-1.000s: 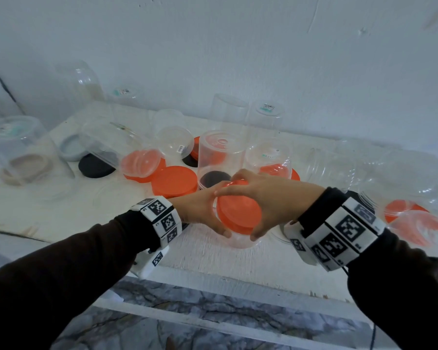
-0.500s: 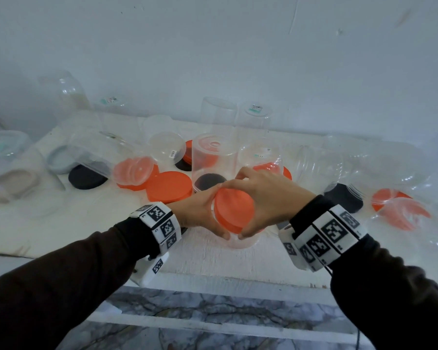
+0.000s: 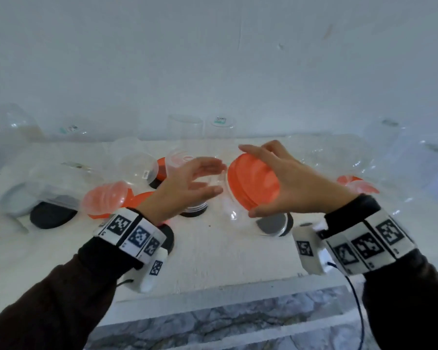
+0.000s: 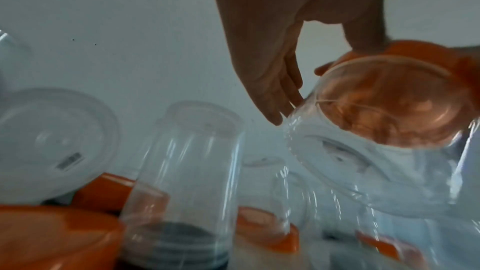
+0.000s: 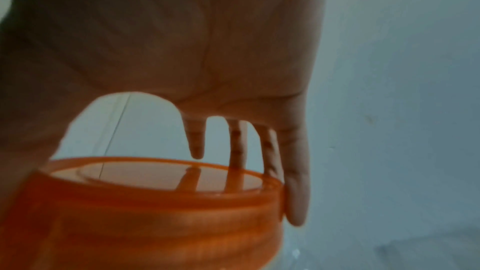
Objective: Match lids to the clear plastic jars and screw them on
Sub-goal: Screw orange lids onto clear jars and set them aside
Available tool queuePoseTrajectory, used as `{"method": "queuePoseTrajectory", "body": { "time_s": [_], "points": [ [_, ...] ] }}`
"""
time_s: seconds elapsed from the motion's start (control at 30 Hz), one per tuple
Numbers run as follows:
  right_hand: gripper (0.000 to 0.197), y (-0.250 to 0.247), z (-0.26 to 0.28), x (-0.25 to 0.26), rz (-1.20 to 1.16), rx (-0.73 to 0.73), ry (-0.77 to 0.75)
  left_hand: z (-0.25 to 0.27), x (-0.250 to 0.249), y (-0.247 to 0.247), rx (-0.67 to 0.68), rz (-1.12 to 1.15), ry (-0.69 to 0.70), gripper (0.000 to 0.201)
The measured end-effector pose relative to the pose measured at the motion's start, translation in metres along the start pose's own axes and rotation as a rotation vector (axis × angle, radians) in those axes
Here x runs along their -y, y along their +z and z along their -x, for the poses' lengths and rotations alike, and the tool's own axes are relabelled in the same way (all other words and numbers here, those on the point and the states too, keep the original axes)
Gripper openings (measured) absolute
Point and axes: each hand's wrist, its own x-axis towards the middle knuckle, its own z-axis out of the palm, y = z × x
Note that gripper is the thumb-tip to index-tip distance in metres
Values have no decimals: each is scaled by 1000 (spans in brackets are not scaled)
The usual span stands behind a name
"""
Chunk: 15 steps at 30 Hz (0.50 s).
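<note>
Labels: small stickers on upturned jar bases, print too blurred to read. Right hand (image 3: 291, 183) spans orange lid (image 3: 253, 184), thumb under rim, fingers (image 5: 296, 188) curved over far edge; lid ribbed on the side, flat glossy top, seated on clear jar (image 4: 363, 147), tilted, lifted above white shelf (image 3: 213, 253). Left hand (image 3: 185, 188) just beside jar, fingers straight and spread, fingertips at jar wall, holding nothing. More clear jars, orange and black lids (image 3: 51, 218) scattered behind.
</note>
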Motion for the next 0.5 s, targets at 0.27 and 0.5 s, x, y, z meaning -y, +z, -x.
{"method": "queuePoseTrajectory", "body": {
  "time_s": [0.27, 0.5],
  "points": [
    [106, -59, -47, -60, -18, -256, 128, -54, 9, -9, -436, -649, 113, 28],
    [106, -87, -122, -116, 52, -185, 144, -76, 30, -1, -355, -1015, -204, 72]
  ]
}}
